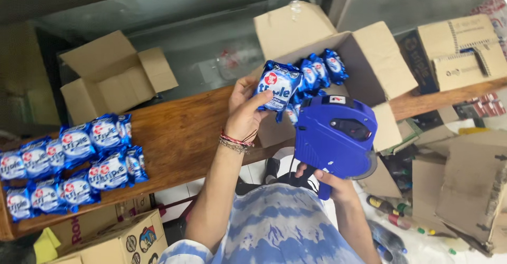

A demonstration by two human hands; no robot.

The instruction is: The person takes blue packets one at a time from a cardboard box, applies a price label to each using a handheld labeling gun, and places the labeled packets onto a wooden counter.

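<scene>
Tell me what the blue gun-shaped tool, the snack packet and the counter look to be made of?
The blue tool looks like moulded hard plastic, smooth with a dull sheen. The snack packet seems glossy plastic film, crinkled and catching light. The counter appears to be brown wood, with visible grain.

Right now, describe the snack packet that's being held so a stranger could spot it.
Find the open cardboard box on the wooden counter. Just left of it, the left hand holds up one blue snack packet, the only one off the counter and outside the box.

one blue price gun (335,137), three open cardboard boxes (more lie blurred at right)
</scene>
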